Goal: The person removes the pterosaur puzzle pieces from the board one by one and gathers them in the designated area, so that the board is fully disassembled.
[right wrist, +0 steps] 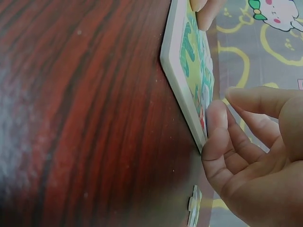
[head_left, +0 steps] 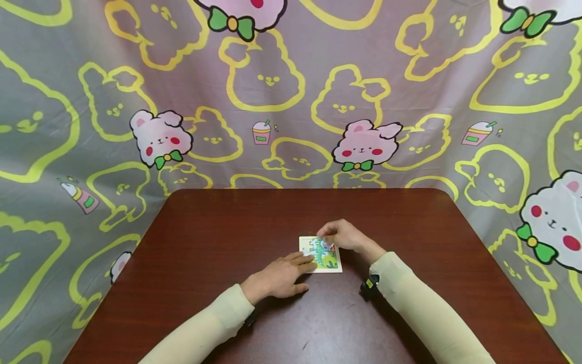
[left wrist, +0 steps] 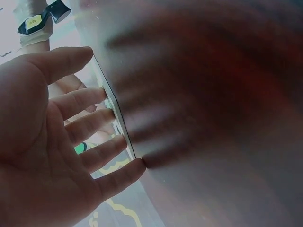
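Observation:
A small square board (head_left: 335,265), looking like a picture puzzle with a green cartoon animal and a pale rim, lies flat on the table. My left hand (head_left: 283,276) rests at its left edge, fairly straight fingers spread over the picture. In the left wrist view, the left hand's palm (left wrist: 47,142) shows with the fingertips along the board's edge. At the far right corner is my right hand (head_left: 344,236), fingers loosely bent and touching the board. In the right wrist view, the right hand (right wrist: 258,151) has index and thumb tips close together, with nothing visible between them.
The brown table (head_left: 218,222) stretches around the board. Behind it hangs a grey curtain (head_left: 291,91) with yellow cartoon outlines. A small thin piece (right wrist: 194,206) lies beyond the board in the right wrist view. A dark wrist device (head_left: 370,285) hangs by the right sleeve.

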Available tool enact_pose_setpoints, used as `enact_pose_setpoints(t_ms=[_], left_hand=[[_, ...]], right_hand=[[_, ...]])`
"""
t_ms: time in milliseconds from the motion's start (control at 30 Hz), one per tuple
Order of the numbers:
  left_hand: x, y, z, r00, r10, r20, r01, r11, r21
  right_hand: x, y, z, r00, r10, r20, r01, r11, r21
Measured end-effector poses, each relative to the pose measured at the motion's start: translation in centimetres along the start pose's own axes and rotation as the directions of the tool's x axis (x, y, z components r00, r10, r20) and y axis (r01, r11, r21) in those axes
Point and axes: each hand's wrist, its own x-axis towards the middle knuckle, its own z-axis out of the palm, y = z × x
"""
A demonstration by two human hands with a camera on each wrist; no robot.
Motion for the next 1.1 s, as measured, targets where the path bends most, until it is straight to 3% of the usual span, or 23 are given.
enact_pose_setpoints(t_ms=[400, 1100], left_hand=[[0.11, -0.16, 0.2, 1.0, 0.013, -0.025, -0.012, 1.0, 0.014], [0.11, -0.17, 0.12, 1.0, 0.011, -0.015, -0.011, 1.0, 0.005]], right_hand=[[0.01, -0.67, 0.12, 1.0, -0.003, 0.029, 0.004, 0.999, -0.04], [0.14, -0.72, 0.21, 0.996, -0.017, 0.083, 0.021, 0.999, -0.05]])
